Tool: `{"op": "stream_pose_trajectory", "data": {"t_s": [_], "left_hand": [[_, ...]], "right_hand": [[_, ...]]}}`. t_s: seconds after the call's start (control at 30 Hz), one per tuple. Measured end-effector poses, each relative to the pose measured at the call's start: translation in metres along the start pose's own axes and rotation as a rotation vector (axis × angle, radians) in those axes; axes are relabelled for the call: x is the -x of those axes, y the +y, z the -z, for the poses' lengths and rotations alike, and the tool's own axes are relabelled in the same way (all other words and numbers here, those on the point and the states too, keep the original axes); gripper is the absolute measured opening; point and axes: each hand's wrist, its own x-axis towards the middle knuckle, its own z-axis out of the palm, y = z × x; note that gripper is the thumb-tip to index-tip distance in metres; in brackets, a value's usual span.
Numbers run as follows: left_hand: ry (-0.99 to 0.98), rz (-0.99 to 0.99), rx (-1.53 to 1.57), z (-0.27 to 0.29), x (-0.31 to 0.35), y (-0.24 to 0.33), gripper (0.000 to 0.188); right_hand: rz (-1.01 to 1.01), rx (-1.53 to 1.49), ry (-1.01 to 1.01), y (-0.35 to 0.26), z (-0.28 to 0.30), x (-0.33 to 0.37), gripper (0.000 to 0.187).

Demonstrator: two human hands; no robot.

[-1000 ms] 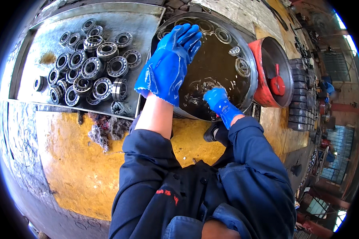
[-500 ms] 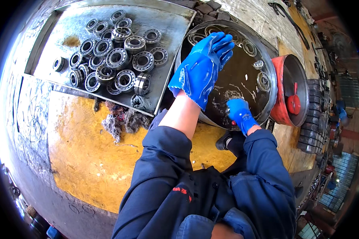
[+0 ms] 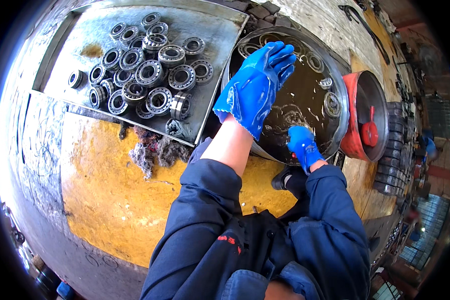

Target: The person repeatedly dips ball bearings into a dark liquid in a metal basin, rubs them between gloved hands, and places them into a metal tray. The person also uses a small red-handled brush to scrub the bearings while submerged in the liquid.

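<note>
A round metal tub of murky brown liquid stands before me. Above its left side is my left hand in a wet blue glove, fingers stretched out and no object visible in it. My right hand, also gloved in blue, is closed low over the tub's near side. A small red bit shows beneath that fist, but what it grips is hidden. Froth and ripples swirl in the liquid just beyond it. Along the far and right inside of the tub lie several bearings, among them one bearing partly under the liquid.
On the left, a shallow metal tray carries many roller bearings. Grey rags lie on the yellow floor below it. Right of the tub stands a red drum holding a red scoop-like tool, beside stacked dark rings.
My right hand has shifted slightly right and down, and the ripples near it have spread. My left hand keeps nearly the same pose. The whole view has shifted a little.
</note>
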Motion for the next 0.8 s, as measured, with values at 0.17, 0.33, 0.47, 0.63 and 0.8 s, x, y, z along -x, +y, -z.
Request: {"op": "stream_pose_trajectory", "data": {"t_s": [0.17,0.33,0.47,0.63,0.8], "left_hand": [[0.041,0.023,-0.014,0.006,-0.008,0.0,0.037],[0.052,0.029,-0.012,-0.007,-0.007,-0.002,0.037],[0.081,0.023,0.001,0.006,-0.006,0.003,0.033],[0.086,0.073,0.02,0.003,-0.014,-0.002,0.034],[0.092,0.062,-0.018,0.002,-0.011,-0.001,0.037]], "right_hand": [[-0.291,-0.439,-0.049,-0.001,0.008,0.013,0.043],[0.111,0.323,-0.109,-0.009,0.001,-0.007,0.034],[0.004,0.075,-0.077,-0.019,0.029,0.01,0.021],[-0.021,-0.381,0.064,0.038,-0.043,0.017,0.029],[0.019,0.214,-0.164,-0.027,0.024,0.005,0.016]]}}
